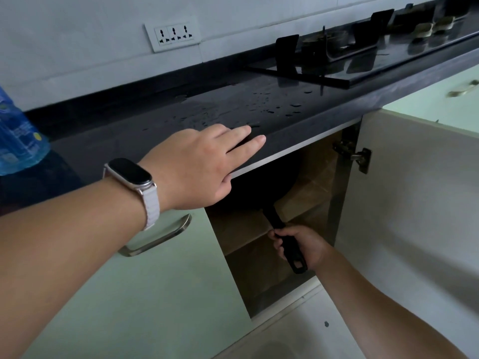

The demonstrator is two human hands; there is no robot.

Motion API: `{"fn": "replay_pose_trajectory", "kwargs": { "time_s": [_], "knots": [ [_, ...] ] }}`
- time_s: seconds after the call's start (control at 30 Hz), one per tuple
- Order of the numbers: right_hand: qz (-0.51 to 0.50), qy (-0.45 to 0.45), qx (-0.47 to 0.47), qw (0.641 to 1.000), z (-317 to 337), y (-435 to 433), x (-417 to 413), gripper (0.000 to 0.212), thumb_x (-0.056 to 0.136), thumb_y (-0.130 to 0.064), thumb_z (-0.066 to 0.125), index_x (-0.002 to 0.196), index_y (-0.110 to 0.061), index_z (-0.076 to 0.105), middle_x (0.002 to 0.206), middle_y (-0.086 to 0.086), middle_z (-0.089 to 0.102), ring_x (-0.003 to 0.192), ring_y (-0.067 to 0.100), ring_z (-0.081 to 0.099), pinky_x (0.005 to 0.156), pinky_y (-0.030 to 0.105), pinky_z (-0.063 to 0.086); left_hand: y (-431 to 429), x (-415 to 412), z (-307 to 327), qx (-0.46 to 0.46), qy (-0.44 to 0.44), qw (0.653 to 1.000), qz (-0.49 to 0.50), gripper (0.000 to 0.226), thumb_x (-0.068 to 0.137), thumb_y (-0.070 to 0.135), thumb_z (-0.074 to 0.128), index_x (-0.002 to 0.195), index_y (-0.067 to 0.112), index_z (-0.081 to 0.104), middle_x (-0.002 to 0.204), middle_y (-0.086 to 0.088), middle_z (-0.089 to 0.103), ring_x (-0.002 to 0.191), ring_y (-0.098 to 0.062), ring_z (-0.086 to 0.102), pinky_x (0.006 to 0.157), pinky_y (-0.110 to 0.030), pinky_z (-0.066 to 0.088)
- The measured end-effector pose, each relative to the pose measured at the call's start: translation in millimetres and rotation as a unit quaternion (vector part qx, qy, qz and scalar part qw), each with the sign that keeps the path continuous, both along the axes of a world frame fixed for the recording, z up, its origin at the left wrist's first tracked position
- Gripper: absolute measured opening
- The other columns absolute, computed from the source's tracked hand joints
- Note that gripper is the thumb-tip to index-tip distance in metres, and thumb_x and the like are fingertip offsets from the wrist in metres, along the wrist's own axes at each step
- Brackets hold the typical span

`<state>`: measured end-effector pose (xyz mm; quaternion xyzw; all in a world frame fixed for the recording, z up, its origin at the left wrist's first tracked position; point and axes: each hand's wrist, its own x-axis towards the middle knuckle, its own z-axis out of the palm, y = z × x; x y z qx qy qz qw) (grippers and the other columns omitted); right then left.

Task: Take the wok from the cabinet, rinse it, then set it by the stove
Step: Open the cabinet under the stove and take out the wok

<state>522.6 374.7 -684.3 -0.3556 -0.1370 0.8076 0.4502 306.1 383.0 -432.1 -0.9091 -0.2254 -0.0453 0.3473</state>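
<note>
**Right hand clamped on the wok handle inside the open cabinet**

Right hand (302,246) has its fingers curled tight round the far end of one long black handle (275,222), whose hanging-loop tip pokes out below the fist. That handle runs up and back to the wok (255,189), a single dark bowl in the upper part of the cabinet (313,193), under the counter's front edge. Most of the bowl is lost in shadow and behind the left hand, so whether it rests on the shelf (248,229) or is lifted cannot be told.

Left hand (199,164) lies flat on the front edge of the counter (145,125), fingers straight and holding nothing, with one dark-faced watch (129,174) on a pale strap at the wrist.

One door (414,203) stands swung open on the right, with one hinge (356,155) showing. Two metal pulls are in sight: one (158,237) below the left wrist, another (464,89) blurred at the right edge. Water drops (259,104) dot the counter between the left hand and the stove (337,60), which sits toward the far right corner. On the wall, one socket plate (172,35) carries three outlets. One blue bottle (18,136) is cut off at the left edge, and its label is too blurred to read.
</note>
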Motion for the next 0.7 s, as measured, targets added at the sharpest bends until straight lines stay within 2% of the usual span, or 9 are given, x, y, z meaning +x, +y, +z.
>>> {"fn": "replay_pose_trajectory", "kwargs": {
  "time_s": [0.1,0.17,0.27,0.4,0.7],
  "knots": [
    [0.005,0.001,0.004,1.000,1,1,1,0.019,0.092,-0.002,0.053,0.111,-0.007,0.049,0.071,0.005,0.054,0.047,0.009,0.049,0.040,0.017,0.043,0,1,-1,0.002,0.002,1.000,0.001,0.068,0.086,0.024,0.053,0.151,0.013,0.035,0.145,-0.016,0.049,0.117,-0.033,0.058,0.064,-0.043,0.058],
    [0.009,-0.026,0.010,1.000,0,3,1,0.016,0.098,-0.008,0.054,0.113,-0.008,0.050,0.069,0.003,0.051,0.047,0.008,0.046,0.039,0.016,0.041,1,1,-1,0.002,0.002,1.000,0.002,0.069,0.086,0.024,0.053,0.151,0.014,0.034,0.146,-0.015,0.049,0.116,-0.032,0.058,0.064,-0.042,0.058],
    [-0.007,-0.091,0.021,0.996,1,4,-6,0.018,0.100,-0.012,0.057,0.117,-0.009,0.052,0.066,0.002,0.051,0.046,0.009,0.043,0.037,0.017,0.038,1,1,-1,-0.001,0.000,1.000,0.002,0.069,0.086,0.024,0.054,0.151,0.013,0.035,0.145,-0.016,0.050,0.116,-0.033,0.058,0.063,-0.042,0.058],
    [-0.032,-0.127,0.039,0.991,-2,-1,-16,0.016,0.101,-0.010,0.055,0.117,-0.009,0.051,0.062,0.003,0.050,0.045,0.010,0.042,0.037,0.019,0.036,1,1,-1,0.001,0.003,1.000,0.000,0.069,0.084,0.023,0.054,0.150,0.012,0.036,0.144,-0.017,0.050,0.114,-0.034,0.059,0.062,-0.043,0.057],
    [-0.039,-0.102,0.033,0.993,-3,-13,-14,0.011,0.100,-0.009,0.056,0.109,-0.011,0.050,0.060,0.002,0.047,0.042,0.010,0.040,0.035,0.019,0.035,3,0,-2,0.003,0.001,1.000,-0.002,0.070,0.085,0.023,0.055,0.151,0.013,0.035,0.144,-0.017,0.050,0.113,-0.034,0.059,0.058,-0.043,0.056]
  ]
}}
